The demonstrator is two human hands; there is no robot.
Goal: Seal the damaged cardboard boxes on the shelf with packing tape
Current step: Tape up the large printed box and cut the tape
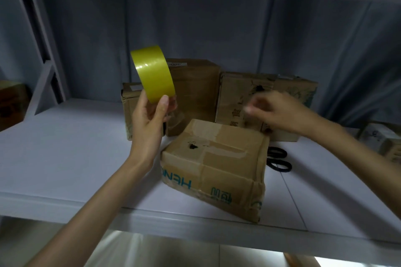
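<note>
Two hands: both raised over the white shelf [65, 149], head view only.
Left hand [149, 119]: holds the yellow tape roll [153, 73] upright by its lower edge, thumb on the near face, the other fingers curled behind it.
Tape roll position: above the shelf, in front of the rear-left box [130, 110] and partly covering it.
Right hand [275, 112]: blurred, over the front box's far right corner; fingers loosely bent toward the roll, and whether they pinch anything cannot be told.
Front box [213, 169]: crumpled, near the shelf's front edge, between the two forearms; a dark hole in its top and old clear tape strips across it; teal lettering on the near side.
Tall box [195, 93]: upright behind the front box, just beside the rear-left box.
Rear-right box [293, 91]: torn, with a dark hole, partly hidden by the right hand.
Scissors [278, 159]: black handles showing on the shelf just right of the front box; blades hidden.
Far-right box [384, 141]: at the frame edge, well apart.
Far-left box [10, 104]: dark, beyond the shelf's upright.
</note>
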